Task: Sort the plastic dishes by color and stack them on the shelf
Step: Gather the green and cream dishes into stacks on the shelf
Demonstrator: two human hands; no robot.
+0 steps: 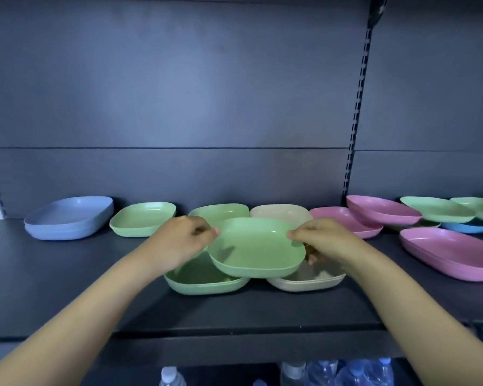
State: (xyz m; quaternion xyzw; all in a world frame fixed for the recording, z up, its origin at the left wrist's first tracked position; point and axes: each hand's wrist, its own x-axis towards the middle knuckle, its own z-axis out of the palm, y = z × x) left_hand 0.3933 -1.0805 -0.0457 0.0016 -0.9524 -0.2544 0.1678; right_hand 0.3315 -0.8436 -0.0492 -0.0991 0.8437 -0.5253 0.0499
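Observation:
A green square plate [255, 247] hangs just above the dark shelf [67, 288], held at its far corners by both hands. My left hand [179, 240] pinches its left rim and my right hand [322, 240] pinches its right rim. Under it lie another green plate [204, 281] on the left and a beige plate [310, 280] on the right. Behind stand a green plate [142, 218], a further green plate [221, 211] and a beige plate [280, 213]. A stack of blue plates [70, 218] sits at the far left.
Pink plates [346, 220] [382, 210] [452, 253] lie to the right, with green plates [438, 208] over a blue plate [469, 227] at the far right. A slotted upright [356, 121] divides the back panel. Water bottles [346, 371] stand below the shelf's front edge.

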